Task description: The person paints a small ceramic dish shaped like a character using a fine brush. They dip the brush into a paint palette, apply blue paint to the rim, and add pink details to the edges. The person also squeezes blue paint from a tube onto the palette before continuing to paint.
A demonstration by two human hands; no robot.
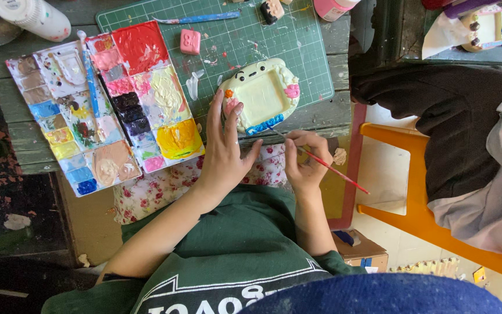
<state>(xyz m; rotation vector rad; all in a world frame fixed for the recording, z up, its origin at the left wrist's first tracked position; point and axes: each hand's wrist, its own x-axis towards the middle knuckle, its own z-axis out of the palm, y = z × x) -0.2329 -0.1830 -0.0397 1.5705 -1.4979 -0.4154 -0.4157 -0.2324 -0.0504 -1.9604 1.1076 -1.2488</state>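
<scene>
Left hand (223, 152) lies flat with fingers spread, pressing on the left edge of the cream-coloured clay frame with a little face, pink bow and blue trim (261, 95). That frame sits at the near edge of the grey wooden desk (332, 113), half on the green gridded cutting mat (297, 46), half off it. Right hand (305, 158) is pinched shut around a thin red-handled paintbrush (330, 167), its tip touching the frame's lower blue border, the handle slanting out past the desk's near right corner. Left of the frame, two white plastic paint palettes crowded with mixed colours (106, 104) fill the desk's left side, a blue-handled brush (90, 81) resting across them. A small pink clay square (190, 42) lies on the mat farther back. An orange plastic chair (419, 215) stands to the right.
</scene>
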